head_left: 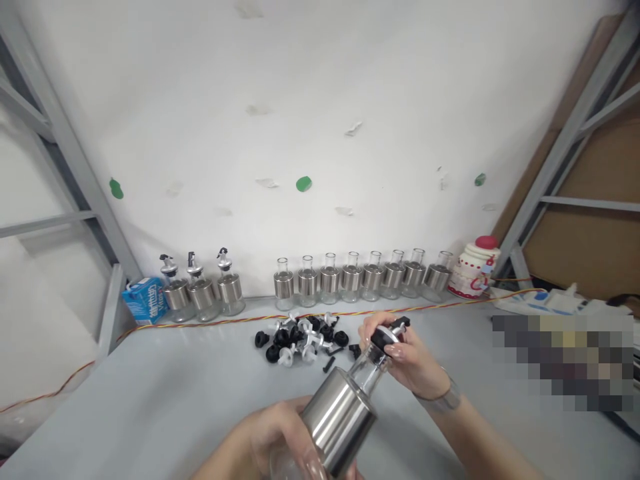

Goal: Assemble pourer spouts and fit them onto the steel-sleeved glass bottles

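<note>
My left hand (283,430) is wrapped round the lower part of a glass oil bottle (341,420) with a brushed steel sleeve. The bottle leans, its neck pointing up and to the right. At its mouth, the fingers of my right hand (413,360) grip a silver pourer spout (384,339) with a black tip. The spout sits on the neck; how far in it goes I cannot tell. Just beyond the bottle lies a pile of loose black and silver pourer parts (303,337), with a small black piece (329,364) near its front edge.
Along the wall stand several bottles without spouts (351,283) and three with spouts (201,290). A blue carton (149,300) is at the left, a white jar with a red lid (474,267) at the right. A red and yellow wire (260,316) crosses the grey table (165,393).
</note>
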`<state>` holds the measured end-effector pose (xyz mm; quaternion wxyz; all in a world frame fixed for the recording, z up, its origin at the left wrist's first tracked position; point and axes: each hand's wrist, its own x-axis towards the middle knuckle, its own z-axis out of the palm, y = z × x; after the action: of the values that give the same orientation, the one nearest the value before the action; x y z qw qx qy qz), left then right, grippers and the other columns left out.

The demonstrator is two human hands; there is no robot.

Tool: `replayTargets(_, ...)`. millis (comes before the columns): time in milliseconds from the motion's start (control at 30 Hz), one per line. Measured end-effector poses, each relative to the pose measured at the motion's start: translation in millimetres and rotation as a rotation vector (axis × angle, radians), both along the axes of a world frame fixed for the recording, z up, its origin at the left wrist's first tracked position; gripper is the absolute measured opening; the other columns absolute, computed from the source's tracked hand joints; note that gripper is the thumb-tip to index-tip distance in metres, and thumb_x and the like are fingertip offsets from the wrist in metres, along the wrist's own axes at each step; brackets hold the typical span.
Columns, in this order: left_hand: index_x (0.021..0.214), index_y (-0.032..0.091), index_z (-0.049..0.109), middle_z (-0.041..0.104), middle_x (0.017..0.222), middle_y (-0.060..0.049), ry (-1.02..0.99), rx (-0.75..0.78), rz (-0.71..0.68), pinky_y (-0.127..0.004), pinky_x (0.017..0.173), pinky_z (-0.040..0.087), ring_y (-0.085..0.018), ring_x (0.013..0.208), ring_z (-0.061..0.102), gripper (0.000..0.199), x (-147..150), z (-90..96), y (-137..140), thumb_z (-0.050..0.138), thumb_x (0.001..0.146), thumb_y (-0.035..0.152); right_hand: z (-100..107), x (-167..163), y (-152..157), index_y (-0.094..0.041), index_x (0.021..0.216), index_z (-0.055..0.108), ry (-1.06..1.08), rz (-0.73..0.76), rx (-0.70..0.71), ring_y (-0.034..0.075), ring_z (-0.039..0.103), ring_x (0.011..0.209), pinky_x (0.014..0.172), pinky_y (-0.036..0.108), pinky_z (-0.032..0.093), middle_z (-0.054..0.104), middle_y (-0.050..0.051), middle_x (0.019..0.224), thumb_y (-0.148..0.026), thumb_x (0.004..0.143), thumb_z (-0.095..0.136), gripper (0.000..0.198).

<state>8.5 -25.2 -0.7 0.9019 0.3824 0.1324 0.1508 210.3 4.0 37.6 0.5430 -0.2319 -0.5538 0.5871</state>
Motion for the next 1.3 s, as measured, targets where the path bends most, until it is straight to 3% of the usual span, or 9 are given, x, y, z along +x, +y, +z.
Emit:
replayTargets(200, 0.075, 0.005, 0.061, 0.062, 0.064, -0.008, 0.047, 0.051, 0.079, -0.041, 0.079, 0.037, -0.017, 0.058, 0.056, 0.037, -1.9, 7.6, 1.0, 0.053, 0.039, 0.007, -3.8, -6.6, 3.1, -0.017, 0.07, 0.058, 0.06, -0.07, -0.119, 0.009, 0.038, 0.048, 0.043, 0.02, 0.029, 0.047, -0.002, 0.06, -0.032, 0.059, 0.068, 0.021)
replayTargets(333, 0.082, 0.007, 0.058, 0.062, 0.066, -0.008, 0.266, 0.071, 0.15, -0.034, 0.06, 0.042, -0.018, 0.056, 0.057, 0.037, -6.9, 14.3, 3.0, 0.057, 0.044, 0.01, -7.1, -13.6, 7.4, -0.016, 0.066, 0.057, 0.1, -0.17, -0.242, 0.005, 0.034, 0.044, 0.039, 0.018, 0.025, 0.044, -0.004, 0.055, -0.028, 0.062, 0.066, 0.016)
replayTargets(467, 0.083, 0.013, 0.055, 0.058, 0.065, -0.002, 0.517, 0.326, 0.292, -0.025, 0.051, 0.038, -0.016, 0.058, 0.053, 0.04, -1.8, 21.2, 0.5, 0.07, 0.046, 0.014, -9.9, -20.4, 9.9, -0.016, 0.064, 0.057, 0.09, -0.279, -0.39, 0.006, 0.04, 0.045, 0.037, 0.018, 0.026, 0.051, -0.002, 0.059, -0.03, 0.061, 0.066, 0.018)
replayTargets(600, 0.084, 0.014, 0.057, 0.048, 0.067, 0.004, 0.586, 0.63, 0.472, -0.019, 0.051, 0.032, -0.009, 0.059, 0.043, 0.041, 7.0, 25.2, -5.7, 0.074, 0.047, 0.019, -10.6, -15.8, 16.7, -0.015, 0.062, 0.056, 0.12, -0.356, -0.384, 0.004, 0.035, 0.04, 0.036, 0.019, 0.026, 0.047, -0.005, 0.05, -0.029, 0.06, 0.069, 0.019)
replayTargets(800, 0.087, 0.015, 0.055, 0.051, 0.068, 0.002, 0.593, 0.594, 0.359, -0.019, 0.05, 0.034, -0.01, 0.06, 0.046, 0.051, 10.1, 20.3, -5.6, 0.078, 0.043, 0.024, -10.3, 8.3, 37.0, -0.018, 0.055, 0.048, 0.321, -0.574, -0.299, 0.004, 0.024, 0.036, 0.036, 0.02, 0.025, 0.035, -0.009, 0.042, -0.025, 0.061, 0.069, 0.023)
replayTargets(900, 0.085, 0.014, 0.054, 0.057, 0.073, -0.001, 0.515, 0.622, 0.609, -0.025, 0.06, 0.041, -0.014, 0.066, 0.053, 0.044, 7.9, 19.2, 4.5, 0.075, 0.048, 0.025, -11.7, 5.1, 36.3, -0.017, 0.054, 0.046, 0.27, -0.5, -0.332, 0.004, 0.021, 0.037, 0.037, 0.02, 0.025, 0.03, -0.01, 0.04, -0.026, 0.061, 0.069, 0.026)
replayTargets(1033, 0.091, 0.013, 0.054, 0.064, 0.081, -0.007, 0.693, 0.595, 1.076, -0.031, 0.068, 0.044, -0.021, 0.074, 0.059, 0.053, -14.3, 29.8, 31.8, 0.075, 0.048, 0.036, -12.9, -6.8, 28.1, -0.018, 0.052, 0.044, 0.195, -0.422, -0.293, 0.005, 0.02, 0.039, 0.04, 0.022, 0.025, 0.024, -0.011, 0.039, -0.028, 0.064, 0.068, 0.029)
replayTargets(1133, 0.098, 0.014, 0.052, 0.064, 0.09, -0.009, 0.807, 0.777, 1.324, -0.03, 0.07, 0.046, -0.021, 0.079, 0.06, 0.056, -38.7, 39.5, 63.1, 0.072, 0.053, 0.041, -13.9, -10.1, 25.5, -0.018, 0.052, 0.042, 0.152, -0.394, -0.28, 0.005, 0.018, 0.04, 0.041, 0.022, 0.024, 0.022, -0.011, 0.04, -0.031, 0.066, 0.067, 0.031)
replayTargets(1300, 0.099, 0.012, 0.048, 0.061, 0.096, -0.01, 1.033, 0.891, 1.491, -0.032, 0.074, 0.044, -0.022, 0.086, 0.058, 0.061, -64.4, 32.9, 121.9, 0.073, 0.05, 0.038, -17.2, -11.3, 26.0, -0.017, 0.054, 0.044, 0.05, -0.356, -0.29, 0.004, 0.016, 0.04, 0.04, 0.021, 0.022, 0.02, -0.012, 0.041, -0.036, 0.066, 0.065, 0.031)
